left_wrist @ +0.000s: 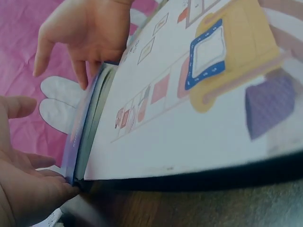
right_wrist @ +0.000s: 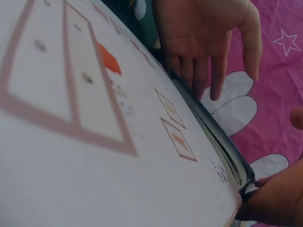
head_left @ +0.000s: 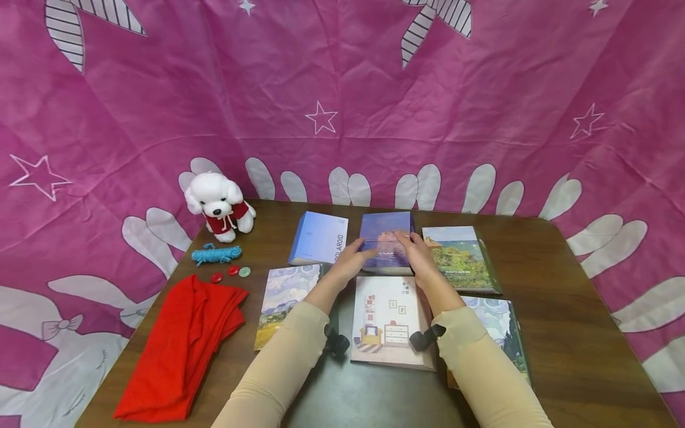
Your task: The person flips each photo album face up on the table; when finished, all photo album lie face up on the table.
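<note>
Here's the purple album point(head_left: 385, 223), at 12 o'clock on the worktop point(head_left: 578, 327), "ALBUM" legible on its cover. The left hand point(head_left: 349, 260) is at its 8 o'clock side, the right hand point(head_left: 420, 257) at its 4, all fingers loosely outstretched, touching rather than gripping. At 9 o'clock sits the blue album point(head_left: 321, 235), "POLAROID"; at 3, the green album point(head_left: 453, 258), "PHOTO ALBUM"; at 6, the white album point(head_left: 382, 306), furniture drawn across it.

Table point(head_left: 578, 321) gets shot forward-and-down from head height, with hands point(head_left: 350, 261) point(head_left: 419, 255) and white book point(head_left: 389, 318) shared close-up by both wrist cams point(head_left: 338, 344) point(head_left: 423, 340), facing the pink curtain point(head_left: 385, 137).
</note>
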`<state>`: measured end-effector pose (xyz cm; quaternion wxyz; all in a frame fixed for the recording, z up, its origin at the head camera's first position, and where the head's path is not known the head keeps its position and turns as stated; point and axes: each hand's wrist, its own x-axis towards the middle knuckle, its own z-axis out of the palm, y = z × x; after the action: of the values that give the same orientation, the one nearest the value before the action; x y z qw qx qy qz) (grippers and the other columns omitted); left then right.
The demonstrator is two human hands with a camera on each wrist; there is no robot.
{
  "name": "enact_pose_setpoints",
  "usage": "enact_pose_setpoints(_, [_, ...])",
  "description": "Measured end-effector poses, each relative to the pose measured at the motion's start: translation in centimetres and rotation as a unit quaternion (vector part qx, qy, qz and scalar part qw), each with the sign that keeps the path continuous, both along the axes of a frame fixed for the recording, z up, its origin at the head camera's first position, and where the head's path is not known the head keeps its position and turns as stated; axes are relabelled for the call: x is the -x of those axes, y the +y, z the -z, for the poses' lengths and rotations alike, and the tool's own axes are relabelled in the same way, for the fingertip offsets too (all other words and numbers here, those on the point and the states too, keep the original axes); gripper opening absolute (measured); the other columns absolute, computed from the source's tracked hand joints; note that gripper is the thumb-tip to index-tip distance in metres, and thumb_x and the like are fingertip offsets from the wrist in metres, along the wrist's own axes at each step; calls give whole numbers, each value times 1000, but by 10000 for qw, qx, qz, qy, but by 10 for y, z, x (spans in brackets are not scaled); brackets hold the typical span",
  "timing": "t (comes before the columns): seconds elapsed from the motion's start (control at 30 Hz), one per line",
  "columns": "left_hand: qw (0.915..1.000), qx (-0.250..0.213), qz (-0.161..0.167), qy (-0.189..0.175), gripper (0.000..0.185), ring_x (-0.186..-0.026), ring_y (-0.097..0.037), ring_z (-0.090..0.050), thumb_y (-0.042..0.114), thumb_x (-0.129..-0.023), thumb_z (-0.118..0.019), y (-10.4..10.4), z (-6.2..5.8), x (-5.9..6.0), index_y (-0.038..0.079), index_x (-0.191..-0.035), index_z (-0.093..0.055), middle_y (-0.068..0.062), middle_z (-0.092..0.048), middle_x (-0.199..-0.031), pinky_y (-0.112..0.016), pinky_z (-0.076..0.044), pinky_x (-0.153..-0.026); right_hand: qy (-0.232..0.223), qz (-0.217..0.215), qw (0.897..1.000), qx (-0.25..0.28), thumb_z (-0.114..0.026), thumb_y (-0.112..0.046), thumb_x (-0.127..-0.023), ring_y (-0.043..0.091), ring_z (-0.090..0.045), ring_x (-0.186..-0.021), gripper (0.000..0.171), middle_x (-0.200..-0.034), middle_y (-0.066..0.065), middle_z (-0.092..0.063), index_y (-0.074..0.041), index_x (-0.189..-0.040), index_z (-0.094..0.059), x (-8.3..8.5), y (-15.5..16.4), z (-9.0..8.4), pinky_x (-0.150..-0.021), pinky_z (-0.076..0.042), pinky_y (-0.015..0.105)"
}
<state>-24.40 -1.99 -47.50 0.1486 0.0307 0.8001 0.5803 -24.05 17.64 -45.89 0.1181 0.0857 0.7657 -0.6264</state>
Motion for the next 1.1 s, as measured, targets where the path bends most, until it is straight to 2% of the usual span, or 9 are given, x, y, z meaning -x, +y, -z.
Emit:
enact_pose_setpoints(0.07, [9999, -99, -5, -31, 77, -151, -36, -22, 41, -97, -61, 0, 0, 0, 8, -159, -31, -15, -29, -164, -56, -16, -122, 47, 161, 9998, 53, -44, -57, -103, 36, -12, -154, 83, -169, 12, -8, -12, -164, -10, 0, -1, -1, -120, -14, 61])
enact_pose_setpoints(0.2, [9998, -164, -49, -47, 75, -152, -36, -21, 43, -96, -60, 2, 0, 0, 10, -159, -33, -13, -27, -165, -56, -16, -122, 287, 645, 9973, 224, -43, -41, -108, 35, -21, -151, 65, -166, 14, -23, -9, -161, -26, 1, -3, -2, -121, -19, 55])
enact_pose_setpoints(0.37, [9998, -170, -96, -32, 77, -154, -34, -16, 47, -95, -61, 4, 0, 0, 12, -158, -35, -10, -18, -168, -55, -15, -122, 821, 1203, 9892, 146, -46, -22, -109, 31, -35, -146, 43, -158, 13, -41, -8, -149, -51, 1, -5, -3, -119, -31, 45])
enact_pose_setpoints(0.43, [9998, -159, -99, -43, 78, -154, -34, -14, 49, -95, -60, 5, 1, 0, 12, -159, -35, -10, -15, -169, -55, -14, -122, 998, 1287, 9866, 91, -50, -17, -107, 30, -41, -143, 39, -158, 13, -41, -7, -144, -57, 0, -6, -3, -115, -37, 42])
enact_pose_setpoints(0.53, [9999, -111, -56, -48, 79, -154, -35, -13, 54, -97, -56, 7, 1, -1, 11, -159, -34, -13, -14, -168, -57, -13, -122, 1062, 1281, 9859, 155, -56, -14, -105, 29, -50, -135, 38, -153, 17, -46, -5, -142, -59, 1, -6, -3, -108, -46, 38])
enact_pose_setpoints(0.63, [10000, 0, 27, -25, 79, -154, -36, -13, 59, -99, -50, 9, 0, -2, 12, -159, -33, -16, -15, -168, -60, -13, -121, 965, 1251, 9868, 364, -61, -16, -103, 27, -55, -125, 46, -145, 19, -51, -4, -146, -52, 2, -5, -4, -98, -52, 31])
enact_pose_setpoints(0.77, [9999, -32, 133, 93, 84, -152, -38, -19, 66, -98, -43, 13, -1, -1, 12, -160, -29, -17, -22, -166, -59, -17, -120, 922, 1216, 9858, 699, -63, -14, -101, 18, -62, -108, 54, -140, 19, -55, -2, -151, -44, 3, -3, -9, -83, -56, 22])
enact_pose_setpoints(0.93, [9977, -594, 320, -38, 91, -151, -37, -24, 73, -96, -41, 18, -2, 0, 12, -162, -25, -14, -29, -164, -59, -19, -120, 1083, 1189, 9820, 994, -63, -12, -101, 8, -66, -85, 47, -128, 17, -60, 1, -145, -52, 1, -3, -17, -74, -58, 22])
enact_pose_setpoints(1.1, [9921, -1168, 411, -202, 86, -152, -34, -23, 68, -96, -47, 23, -8, -5, 16, -162, -27, -10, -31, -164, -58, -16, -121, 1204, 1209, 9803, 995, -65, -14, -100, 6, -66, -80, 43, -114, 7, -62, -1, -140, -58, -3, -3, -23, -71, -59, 22])
